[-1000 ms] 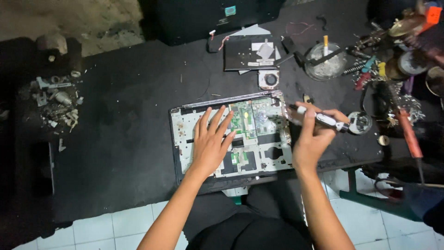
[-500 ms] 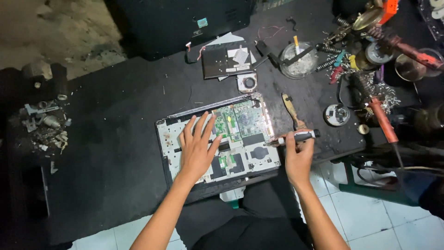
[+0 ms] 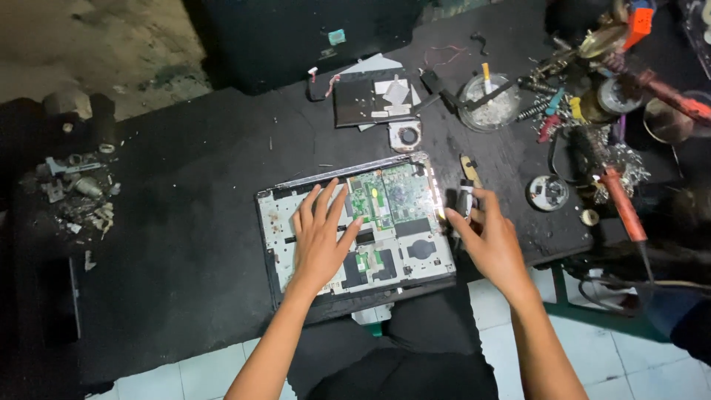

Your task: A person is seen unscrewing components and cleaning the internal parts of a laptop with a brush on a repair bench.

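Left hand (image 3: 320, 235) is flat on the opened laptop chassis (image 3: 354, 230) at the centre of the frame, fingers spread wide, palm pressing down on the exposed inner frame just left of the green circuit board (image 3: 389, 194). Nothing gripped there, just an open hand bearing on the metal.

Right hand (image 3: 490, 238) sits at the chassis's right edge, fingers curled around a small screwdriver (image 3: 464, 204) with a pale handle; its tip end is hidden by the fingers, so I cannot tell where it touches. The 2 hands are well apart, 1 on each side of the board.

The chassis lies on a black worktable (image 3: 185, 244), its near edge hanging just over the person's lap. Above it, upper centre, a removed dark panel (image 3: 370, 100) with a small round fan (image 3: 406, 136) just below it. Upper right, a round dish (image 3: 487, 100) among a clutter of tools, and a red-handled soldering iron (image 3: 624, 204) slanting down the right side. Far left, a heap of grey scrap bits (image 3: 74, 192).
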